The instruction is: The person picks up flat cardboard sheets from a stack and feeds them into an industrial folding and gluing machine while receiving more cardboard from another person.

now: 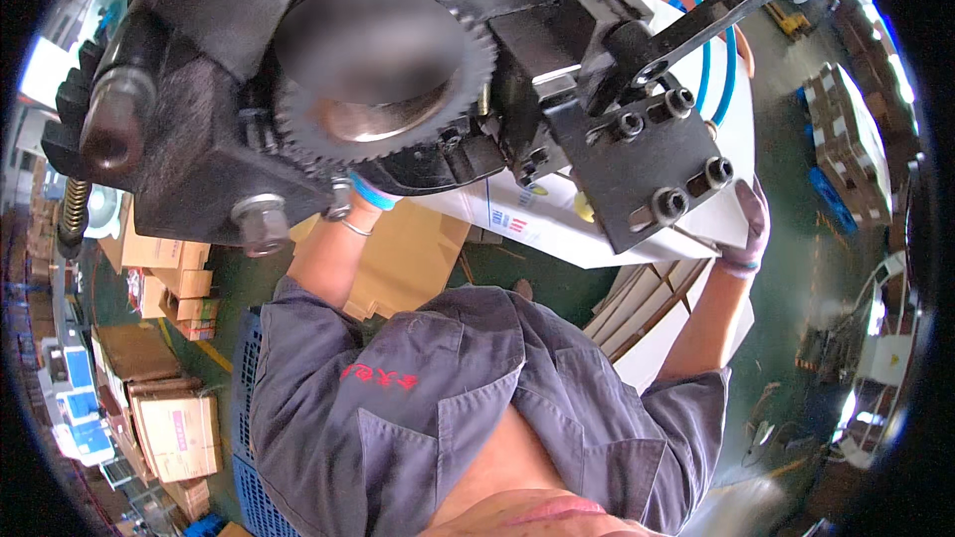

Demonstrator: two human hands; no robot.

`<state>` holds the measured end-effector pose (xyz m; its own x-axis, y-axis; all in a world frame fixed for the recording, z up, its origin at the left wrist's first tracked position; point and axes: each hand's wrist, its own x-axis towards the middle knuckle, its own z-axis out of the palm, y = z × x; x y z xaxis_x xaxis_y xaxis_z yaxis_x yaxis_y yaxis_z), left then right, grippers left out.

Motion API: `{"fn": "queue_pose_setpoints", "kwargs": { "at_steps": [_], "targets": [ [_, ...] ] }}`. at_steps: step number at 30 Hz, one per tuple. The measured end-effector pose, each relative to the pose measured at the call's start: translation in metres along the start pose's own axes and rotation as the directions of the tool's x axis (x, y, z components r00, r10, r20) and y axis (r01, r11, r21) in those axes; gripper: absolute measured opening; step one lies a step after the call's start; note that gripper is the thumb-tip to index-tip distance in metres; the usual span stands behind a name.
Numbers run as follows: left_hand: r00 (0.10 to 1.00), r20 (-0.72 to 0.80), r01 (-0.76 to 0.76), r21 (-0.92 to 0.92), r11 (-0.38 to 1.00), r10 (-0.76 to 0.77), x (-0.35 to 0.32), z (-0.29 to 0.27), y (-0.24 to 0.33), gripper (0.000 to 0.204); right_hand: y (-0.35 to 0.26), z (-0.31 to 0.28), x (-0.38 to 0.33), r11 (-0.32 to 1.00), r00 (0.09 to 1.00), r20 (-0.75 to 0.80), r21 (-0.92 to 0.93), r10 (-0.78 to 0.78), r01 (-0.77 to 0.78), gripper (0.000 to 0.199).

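A large flat white cardboard sheet (597,239) with small red and blue print lies under the black machine parts. My right hand (748,229), in a grey glove, grips the sheet's right edge, fingers closed along it. On the left, my left hand (373,194) reaches up behind the machine; only its wrist and blue glove cuff show. The fingers are hidden, so whether they touch the sheet cannot be seen. Above the sheet are a toothed gear ring (383,134) and a black bolted bracket (647,174).
Bent white sheets (657,308) are stacked below the right side. Brown cardboard (403,259) lies near my left forearm. Cartons (174,433) and a blue plastic pallet (254,477) stand at left. Blue hoses (731,60) hang at upper right, with a loaded pallet (846,139) beyond.
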<state>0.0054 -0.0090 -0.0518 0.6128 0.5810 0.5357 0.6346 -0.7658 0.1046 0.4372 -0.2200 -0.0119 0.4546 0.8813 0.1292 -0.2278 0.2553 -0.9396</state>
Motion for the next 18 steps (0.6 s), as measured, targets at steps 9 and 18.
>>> {"fn": "queue_pose_setpoints", "kwargs": {
  "at_steps": [9,18],
  "targets": [
    [0.988,0.155,-0.067,0.317,0.946,0.018,-0.019,-0.012,-0.043,0.046,0.032,0.026,0.009,0.999,0.977,-0.214,-0.035,-0.014,0.006,0.039],
    [0.994,0.111,0.092,-0.869,0.486,0.011,0.012,0.009,-0.043,0.051,0.029,0.057,-0.039,0.236,0.759,0.307,-0.825,-0.575,0.513,0.03]
  ]
}}
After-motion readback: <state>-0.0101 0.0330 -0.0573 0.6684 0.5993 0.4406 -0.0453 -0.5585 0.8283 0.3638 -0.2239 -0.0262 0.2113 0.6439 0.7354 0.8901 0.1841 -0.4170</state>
